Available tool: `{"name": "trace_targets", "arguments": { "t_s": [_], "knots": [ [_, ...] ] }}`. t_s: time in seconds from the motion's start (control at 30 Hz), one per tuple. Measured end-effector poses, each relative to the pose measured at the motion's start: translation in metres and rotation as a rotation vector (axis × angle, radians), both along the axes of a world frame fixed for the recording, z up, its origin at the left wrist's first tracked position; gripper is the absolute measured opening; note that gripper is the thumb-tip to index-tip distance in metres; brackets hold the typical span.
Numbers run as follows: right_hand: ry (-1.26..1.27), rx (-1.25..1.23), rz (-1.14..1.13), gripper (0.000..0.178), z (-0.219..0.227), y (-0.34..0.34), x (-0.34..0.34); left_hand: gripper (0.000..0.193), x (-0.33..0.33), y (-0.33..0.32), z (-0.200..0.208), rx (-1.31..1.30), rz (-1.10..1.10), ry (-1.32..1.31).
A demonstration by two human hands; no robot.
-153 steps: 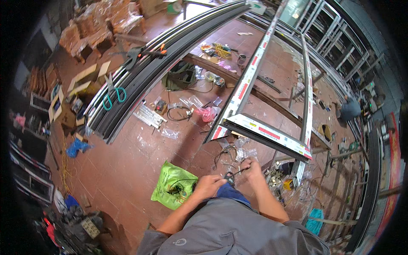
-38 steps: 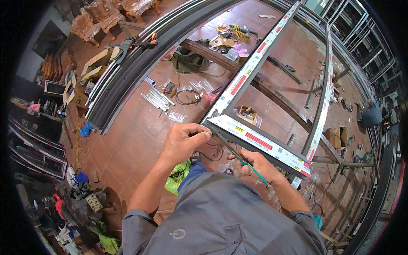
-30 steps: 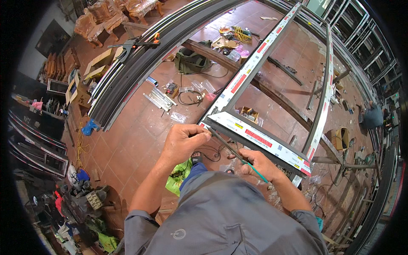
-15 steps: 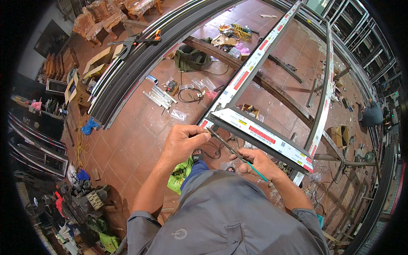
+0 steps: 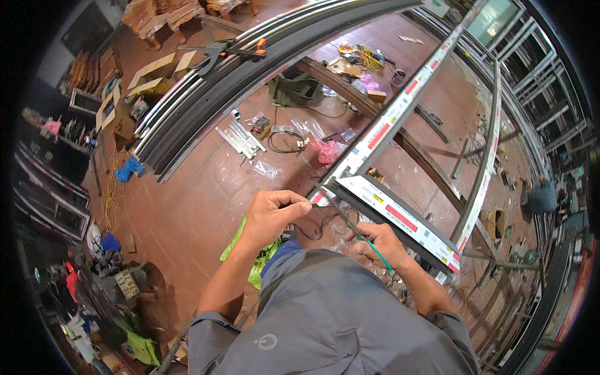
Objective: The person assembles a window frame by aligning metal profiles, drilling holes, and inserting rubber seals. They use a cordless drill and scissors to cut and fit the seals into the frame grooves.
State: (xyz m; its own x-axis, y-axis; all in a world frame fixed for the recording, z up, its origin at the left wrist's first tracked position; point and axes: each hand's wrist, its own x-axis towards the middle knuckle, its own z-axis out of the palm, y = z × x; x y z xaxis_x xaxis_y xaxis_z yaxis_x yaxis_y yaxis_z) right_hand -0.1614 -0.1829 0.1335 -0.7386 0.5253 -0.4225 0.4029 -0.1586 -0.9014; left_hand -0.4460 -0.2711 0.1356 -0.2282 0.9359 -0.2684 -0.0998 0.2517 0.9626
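My right hand (image 5: pixel 378 244) is closed around a slim dark file-like tool (image 5: pixel 344 218) with a teal handle end (image 5: pixel 379 255). Its blurred far end points toward the near left corner of a large frame. My left hand (image 5: pixel 275 215) is closed in a pinch just left of that corner; a thin dark bit shows at its fingertips, too small to name. The frame's short near rail (image 5: pixel 400 215) and long left rail (image 5: pixel 381 128) are dark profiles covered with white and red printed film. They meet close to the tool's far end.
Dark wooden bars (image 5: pixel 431 169) run under the frame. Long dark and silver profiles (image 5: pixel 231 87) lie stacked at the left with a clamp (image 5: pixel 219 56) on them. Silver tubes (image 5: pixel 240 139), a black cable (image 5: pixel 284 141) and a green bag (image 5: pixel 294 92) lie on the tiled floor.
The left fingertips have come away from the tool and sit slightly lower. The right hand still grips the tool, whose far end is now blurred. The whole view has shifted slightly.
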Motion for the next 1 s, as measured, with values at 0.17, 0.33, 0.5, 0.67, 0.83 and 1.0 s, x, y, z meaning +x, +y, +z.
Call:
{"name": "trace_targets", "arguments": {
  "t_s": [0.17,0.33,0.5,0.67,0.83,1.0],
  "knots": [
    [-0.028,0.604,0.065,0.058,0.005,0.040,-0.088,0.018,-0.043,-0.026,-0.026,-0.003,0.211,-0.062],
    [-0.037,0.940,0.121,0.059,0.019,0.084,-0.273,0.023,-0.075,-0.072,-0.071,-0.092,0.436,0.019],
    [0.163,1.191,0.218,0.057,-0.003,0.109,-0.466,0.027,-0.083,-0.131,-0.129,-0.184,0.548,-0.105],
    [0.012,1.269,0.314,0.043,-0.044,0.102,-0.589,0.024,-0.087,-0.170,-0.152,-0.224,0.692,-0.079],
    [-0.059,1.223,0.308,0.048,-0.087,0.121,-0.592,0.019,-0.103,-0.172,-0.173,-0.100,0.714,-0.178],
    [0.305,1.169,0.226,0.055,-0.046,0.132,-0.512,0.021,-0.122,-0.135,-0.165,-0.165,0.515,0.103]
  ]
}}
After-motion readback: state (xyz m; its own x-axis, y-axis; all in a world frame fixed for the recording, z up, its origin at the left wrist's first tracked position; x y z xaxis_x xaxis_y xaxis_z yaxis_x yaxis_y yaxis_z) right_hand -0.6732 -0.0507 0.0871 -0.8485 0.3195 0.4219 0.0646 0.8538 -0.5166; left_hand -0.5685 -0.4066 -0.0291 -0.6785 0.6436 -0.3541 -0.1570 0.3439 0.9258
